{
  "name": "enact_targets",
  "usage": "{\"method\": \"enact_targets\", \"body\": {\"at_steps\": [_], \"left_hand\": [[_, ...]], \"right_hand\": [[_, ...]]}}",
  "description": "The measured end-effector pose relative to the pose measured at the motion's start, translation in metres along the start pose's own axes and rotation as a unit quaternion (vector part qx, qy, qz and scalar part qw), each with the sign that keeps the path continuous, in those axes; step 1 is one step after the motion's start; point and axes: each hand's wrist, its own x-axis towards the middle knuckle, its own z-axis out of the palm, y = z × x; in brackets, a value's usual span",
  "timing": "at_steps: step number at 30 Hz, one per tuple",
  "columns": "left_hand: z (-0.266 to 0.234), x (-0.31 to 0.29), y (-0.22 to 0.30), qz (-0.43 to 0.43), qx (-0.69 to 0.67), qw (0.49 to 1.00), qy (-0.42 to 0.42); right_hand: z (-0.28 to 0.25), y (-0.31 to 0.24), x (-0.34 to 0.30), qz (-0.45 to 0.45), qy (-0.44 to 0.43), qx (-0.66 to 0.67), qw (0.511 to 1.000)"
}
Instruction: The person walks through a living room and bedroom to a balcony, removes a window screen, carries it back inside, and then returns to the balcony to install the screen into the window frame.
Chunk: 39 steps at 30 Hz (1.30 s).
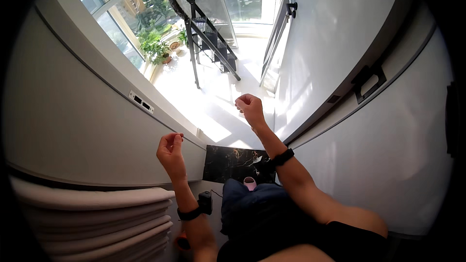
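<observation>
Both hands hang raised in the air, fingers curled narrow, holding nothing visible. The left hand [171, 149] hovers beside the grey wall [82, 131]; the right hand [250, 108] hovers above the sunlit balcony floor [218, 102], near the black folding ladder [208, 39].

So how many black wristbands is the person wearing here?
2: one black wristband on the left wrist, low in the picture, and another black wristband on the raised right forearm. None appears hidden.

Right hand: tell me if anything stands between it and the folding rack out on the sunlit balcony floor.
Nothing visible does. The right hand is raised, loosely closed and empty, and only bare sunlit floor shows between it and the folding rack. The left hand hangs lower, beside the white wall, clear of that line.
</observation>
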Motion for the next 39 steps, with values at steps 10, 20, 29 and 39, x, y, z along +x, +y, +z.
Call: {"method": "enact_targets", "body": {"at_steps": [10,20,29,39], "left_hand": [[0.109,0.212,-0.044,0.022,-0.033,0.996,-0.083],[0.22,0.381,-0.08,-0.01,0.004,0.985,-0.172],[0.297,0.469,-0.106,-0.037,0.067,0.989,-0.129],[0.376,0.551,-0.094,-0.036,0.101,0.992,-0.073]], "right_hand": [[-0.017,0.013,0.202,0.027,0.097,-0.021,0.995],[-0.073,-0.011,0.367,0.042,0.223,-0.093,0.969],[-0.071,0.032,0.537,0.047,0.183,-0.01,0.982],[-0.05,0.024,0.712,0.051,0.078,0.002,0.996]]}}
